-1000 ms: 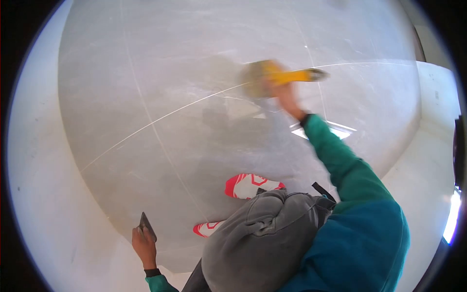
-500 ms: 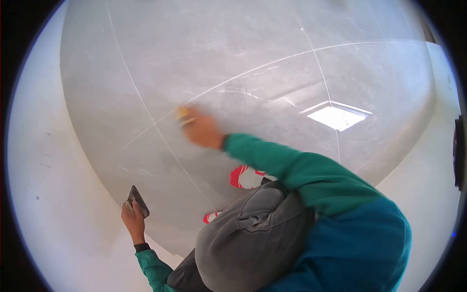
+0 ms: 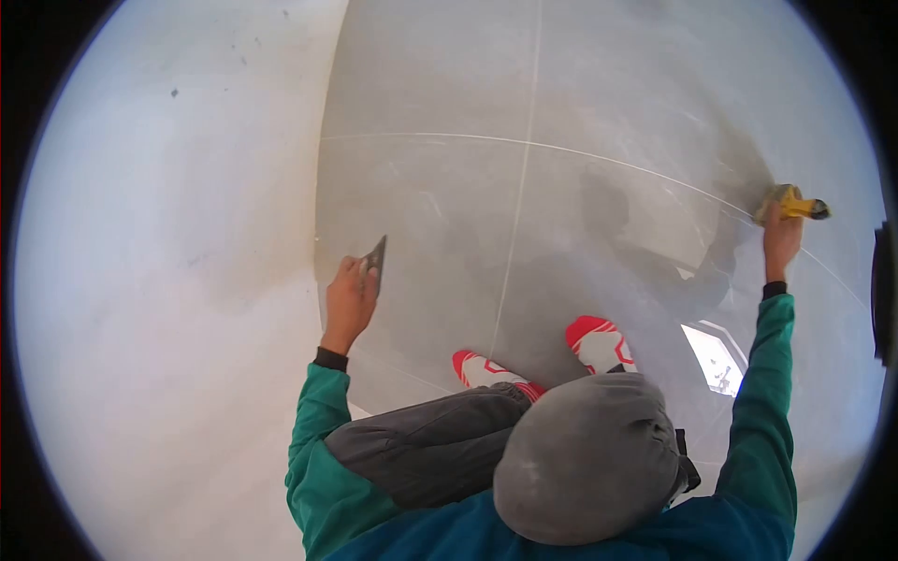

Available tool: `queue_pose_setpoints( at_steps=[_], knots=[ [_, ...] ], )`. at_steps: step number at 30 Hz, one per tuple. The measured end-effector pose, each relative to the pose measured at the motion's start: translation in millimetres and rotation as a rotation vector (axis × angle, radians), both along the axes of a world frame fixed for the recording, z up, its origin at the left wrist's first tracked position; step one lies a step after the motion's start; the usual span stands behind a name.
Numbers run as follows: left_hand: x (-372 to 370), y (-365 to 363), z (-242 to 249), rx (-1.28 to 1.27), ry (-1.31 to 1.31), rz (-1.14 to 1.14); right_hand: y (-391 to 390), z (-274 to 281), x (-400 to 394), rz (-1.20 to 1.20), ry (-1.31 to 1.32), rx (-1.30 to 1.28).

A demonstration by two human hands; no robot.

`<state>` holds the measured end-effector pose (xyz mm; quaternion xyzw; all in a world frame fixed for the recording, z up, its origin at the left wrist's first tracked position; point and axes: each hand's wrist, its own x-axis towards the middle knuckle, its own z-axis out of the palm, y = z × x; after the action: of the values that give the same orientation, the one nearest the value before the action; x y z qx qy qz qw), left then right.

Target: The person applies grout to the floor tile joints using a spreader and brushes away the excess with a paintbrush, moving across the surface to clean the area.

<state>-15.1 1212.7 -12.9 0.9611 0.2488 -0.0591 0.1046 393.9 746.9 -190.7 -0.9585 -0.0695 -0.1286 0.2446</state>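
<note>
My left hand is closed around a small flat dark trowel, held up near the foot of the wall. My fingers cover much of its handle. Far to the right, my right hand grips a yellow-handled tool with a black end. This tool overlaps a pale joint line in the grey tiled floor. My palm and fingers hide part of its working face.
A white wall with a few dark marks rises along the left. Below, feet in white and red socks stand on the tiles. Bright light reflects off the floor at the right. A dark object sits at the right edge.
My right hand has swung from the middle to the far right with the yellow-handled tool. The view has turned, and my left hand with the trowel appears higher and further right.
</note>
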Motion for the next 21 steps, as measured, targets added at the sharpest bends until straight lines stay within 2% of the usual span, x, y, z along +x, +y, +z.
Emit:
queue_pose_setpoints(
  at_steps=[2,3,4,5,6,7,8,9,11,13,14,15,16,17,19,21],
  knots=[
    [5,-7,4,-0.066,0.029,0.066,65,-15,-39,-0.037,0.148,-0.140],
    [9,-9,6,-0.061,0.024,0.067,126,-13,-72,0.090,0.202,-0.128],
    [18,-14,11,-0.083,0.016,0.026,186,-6,-107,0.204,0.138,0.013],
    [19,-15,16,-0.098,0.002,-0.020,244,24,-145,0.319,0.320,0.224],
    [15,-15,19,-0.086,-0.011,-0.036,298,8,-182,0.442,0.121,0.264],
    [15,-18,23,-0.115,-0.001,-0.053,345,11,-204,0.542,0.140,0.416],
    [17,-21,22,-0.150,0.007,-0.061,391,10,-216,0.611,0.169,0.376],
    [19,-22,18,-0.152,-0.007,-0.069,415,45,-215,0.686,0.502,0.346],
    [0,-19,7,-0.111,-0.035,-0.158,457,57,-209,0.772,0.675,0.419],
    [-16,-21,-9,-0.054,-0.026,-0.179,467,78,-202,0.744,0.502,0.519],
    [-25,-31,-21,0.029,-0.012,-0.245,446,88,-197,0.802,0.515,0.575],
    [-35,-46,-32,0.005,0.022,-0.263,419,93,-191,0.863,0.521,0.635],
    [-46,-57,-45,-0.015,0.044,-0.283,394,93,-194,0.815,0.543,0.747],
    [-60,-66,-70,-0.031,-0.054,-0.318,365,91,-198,0.782,0.534,0.772],
    [-33,-53,-88,-0.121,-0.105,-0.312,348,89,-158,0.596,0.579,0.600],
    [-25,-45,-88,-0.017,-0.243,-0.294,320,100,-156,0.488,0.545,0.429]
  ],
)
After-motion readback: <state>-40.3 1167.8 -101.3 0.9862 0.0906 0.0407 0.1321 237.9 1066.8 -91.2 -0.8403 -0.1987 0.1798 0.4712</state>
